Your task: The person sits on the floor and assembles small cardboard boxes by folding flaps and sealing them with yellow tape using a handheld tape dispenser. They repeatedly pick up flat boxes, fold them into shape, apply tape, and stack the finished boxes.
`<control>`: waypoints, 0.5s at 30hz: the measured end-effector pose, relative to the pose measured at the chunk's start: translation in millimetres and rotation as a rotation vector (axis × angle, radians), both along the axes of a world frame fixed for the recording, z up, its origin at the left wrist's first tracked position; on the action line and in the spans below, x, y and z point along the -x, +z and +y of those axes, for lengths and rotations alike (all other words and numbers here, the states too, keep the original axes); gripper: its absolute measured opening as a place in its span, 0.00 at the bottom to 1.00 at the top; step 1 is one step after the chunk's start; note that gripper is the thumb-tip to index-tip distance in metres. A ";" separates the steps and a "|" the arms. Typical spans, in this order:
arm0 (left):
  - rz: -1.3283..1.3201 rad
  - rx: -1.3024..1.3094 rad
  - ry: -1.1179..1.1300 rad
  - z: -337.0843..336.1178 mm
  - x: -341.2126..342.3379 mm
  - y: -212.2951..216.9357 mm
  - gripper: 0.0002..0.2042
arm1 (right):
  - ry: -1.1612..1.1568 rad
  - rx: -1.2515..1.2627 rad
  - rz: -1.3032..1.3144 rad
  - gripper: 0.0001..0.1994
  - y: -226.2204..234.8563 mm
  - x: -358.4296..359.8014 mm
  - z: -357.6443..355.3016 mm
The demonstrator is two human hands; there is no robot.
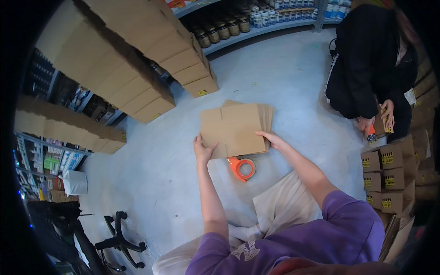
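A flat, folded cardboard box (238, 130) is held between my two hands, above a stack of more flat cardboard boxes (267, 120) on the floor. My left hand (203, 149) grips its left lower edge, thumb on top. At its right edge, my right hand (271, 138) pinches it with the fingers partly hidden beneath. An orange tape dispenser (243, 168) with a roll of tape lies on the floor just below the boxes, near my legs. Neither hand touches it.
At the right a co-worker in black (366, 64) crouches, holding another orange tape dispenser (371, 133) against a box. Made-up boxes (387, 174) are stacked near that person. Rows of tall cardboard boxes (151, 103) stand at the left. Shelves (266, 32) hold jars; a wheeled chair base (120, 238) is lower left.
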State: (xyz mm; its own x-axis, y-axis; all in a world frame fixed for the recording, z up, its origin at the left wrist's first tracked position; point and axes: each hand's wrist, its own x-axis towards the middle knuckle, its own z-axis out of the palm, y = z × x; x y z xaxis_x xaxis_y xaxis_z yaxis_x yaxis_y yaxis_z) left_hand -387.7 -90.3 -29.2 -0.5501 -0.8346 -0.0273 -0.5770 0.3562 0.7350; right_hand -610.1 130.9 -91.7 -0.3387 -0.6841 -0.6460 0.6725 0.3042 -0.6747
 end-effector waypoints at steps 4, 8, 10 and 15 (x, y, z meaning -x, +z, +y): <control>-0.123 0.399 0.197 -5.7 -41.5 -1.3 0.31 | -0.012 0.006 0.120 0.47 27.9 -43.2 -26.0; 0.418 -0.043 0.149 -28.8 -27.6 48.0 0.21 | -0.139 -0.334 0.703 0.58 49.4 -33.5 -48.5; 0.600 -0.218 0.033 -11.6 -31.7 91.6 0.16 | -0.169 -0.224 0.965 0.62 85.6 -25.3 -33.2; 0.705 -0.138 -0.288 16.1 -127.0 202.7 0.15 | 0.341 0.480 1.307 0.40 278.0 -74.5 23.2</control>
